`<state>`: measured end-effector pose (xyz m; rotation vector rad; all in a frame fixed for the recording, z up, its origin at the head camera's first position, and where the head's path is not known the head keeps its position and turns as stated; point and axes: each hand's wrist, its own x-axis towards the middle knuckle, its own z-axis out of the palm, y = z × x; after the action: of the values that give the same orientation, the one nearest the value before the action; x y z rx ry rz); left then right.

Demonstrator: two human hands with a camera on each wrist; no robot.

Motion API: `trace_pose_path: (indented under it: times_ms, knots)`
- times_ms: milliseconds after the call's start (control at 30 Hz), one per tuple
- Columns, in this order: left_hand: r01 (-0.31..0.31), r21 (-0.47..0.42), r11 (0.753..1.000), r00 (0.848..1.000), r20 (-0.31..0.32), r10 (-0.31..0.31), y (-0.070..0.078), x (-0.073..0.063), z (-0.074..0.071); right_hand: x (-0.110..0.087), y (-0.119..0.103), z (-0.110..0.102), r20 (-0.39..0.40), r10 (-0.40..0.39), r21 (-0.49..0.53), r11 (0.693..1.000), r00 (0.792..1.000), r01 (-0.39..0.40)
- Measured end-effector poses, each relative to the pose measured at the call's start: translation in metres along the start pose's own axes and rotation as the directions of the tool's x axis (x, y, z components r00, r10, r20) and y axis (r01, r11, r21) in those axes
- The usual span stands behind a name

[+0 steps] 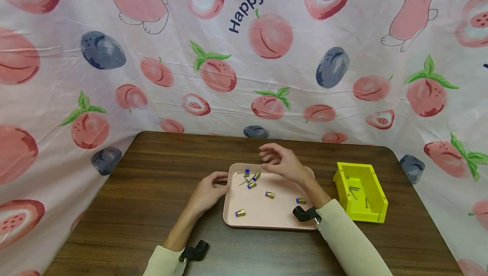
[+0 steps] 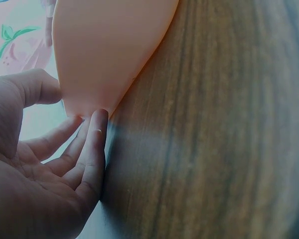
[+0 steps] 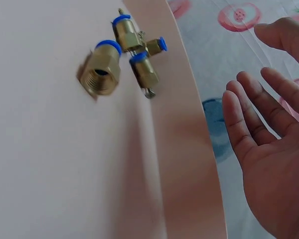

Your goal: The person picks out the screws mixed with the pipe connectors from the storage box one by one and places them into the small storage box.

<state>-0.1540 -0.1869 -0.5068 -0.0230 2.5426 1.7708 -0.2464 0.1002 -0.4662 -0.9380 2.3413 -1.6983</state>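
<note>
A pale pink tray point(image 1: 274, 216) lies on the table, holding several brass push-in fittings with blue collars, one near its middle point(image 1: 270, 195). Three fittings cluster with a few screws point(image 1: 244, 181) in the back left corner. At the tray's left side, my left hand point(image 1: 207, 192) grips the edge; in the left wrist view its thumb meets the rim, its fingertips the lower wall. My right hand point(image 1: 286, 163) hovers around the tray's back rim, fingers loosely bent and holding nothing. In the right wrist view its palm shows bare beside the tray wall, and a brass fitting point(image 3: 102, 69) stands out in front.
To the tray's right stands a yellow bin point(image 1: 362, 216) with several screws point(image 1: 354, 191) in it. The dark wooden table point(image 1: 152, 208) ends at a fruit-print cloth point(image 1: 236, 119) hanging behind and along the sides.
</note>
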Motion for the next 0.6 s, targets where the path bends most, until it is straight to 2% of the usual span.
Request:
trace_pose_path:
  times_ms: [233, 400, 600]
  knots:
    - [0.002, -0.005, 1.000, 1.000, 0.006, -0.002, -0.001, 0.000, 0.000, 0.007, 0.006, 0.013, 0.070, -0.015, -0.038, 0.999, 0.997, 0.018]
    - [0.007, -0.008, 1.000, 1.000, 0.004, -0.007, -0.002, 0.000, 0.000, 0.007, 0.009, 0.020, 0.123, -0.024, -0.102, 0.994, 0.992, 0.037]
    - [-0.003, -0.010, 1.000, 1.000, 0.001, 0.003, -0.002, 0.001, 0.000, 0.008, 0.008, 0.023, 0.150, -0.020, -0.142, 0.989, 0.988, 0.042]
